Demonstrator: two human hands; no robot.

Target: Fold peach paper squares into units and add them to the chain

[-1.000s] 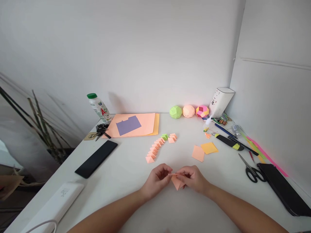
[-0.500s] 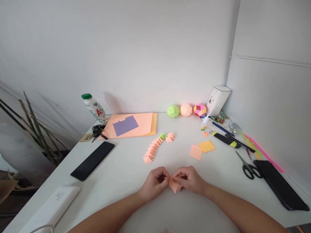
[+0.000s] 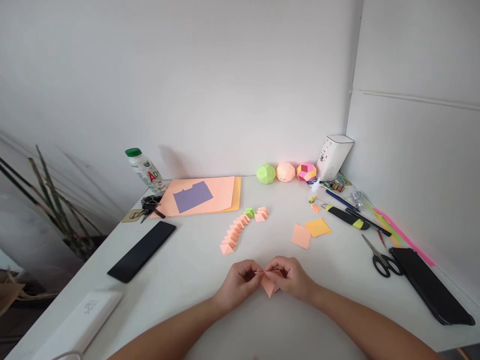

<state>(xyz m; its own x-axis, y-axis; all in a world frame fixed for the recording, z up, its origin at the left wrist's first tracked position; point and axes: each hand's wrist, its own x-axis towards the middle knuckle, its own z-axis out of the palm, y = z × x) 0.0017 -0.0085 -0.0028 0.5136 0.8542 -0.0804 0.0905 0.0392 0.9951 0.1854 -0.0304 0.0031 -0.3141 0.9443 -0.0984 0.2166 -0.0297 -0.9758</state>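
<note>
A small folded piece of peach paper (image 3: 269, 288) is pinched between my two hands near the front of the table, one corner pointing down toward me. My left hand (image 3: 242, 282) grips its left end with thumb and forefinger. My right hand (image 3: 290, 277) closes on its upper right part, hiding some of it. Beyond my hands a curved row of folded peach paper units (image 3: 233, 232) leads up to a green folded unit (image 3: 249, 213). A few more peach units (image 3: 261, 215) stand just right of it. Peach paper squares (image 3: 300, 236) and yellow squares (image 3: 318, 227) lie to the right.
Right side: scissors (image 3: 382, 257), a black case (image 3: 431, 285), a cutter knife (image 3: 347, 217), a glue bottle (image 3: 314, 192). Three paper balls (image 3: 285, 172) stand by the wall. Left: a phone (image 3: 142, 251), a white power bank (image 3: 80, 322), keys (image 3: 151, 205), a bottle (image 3: 145, 170), peach sheets (image 3: 221, 192).
My right hand has shifted slightly left along the peach paper's top edge, closer to my left fingers. The whole view has tilted a little; the other things lie as before.
</note>
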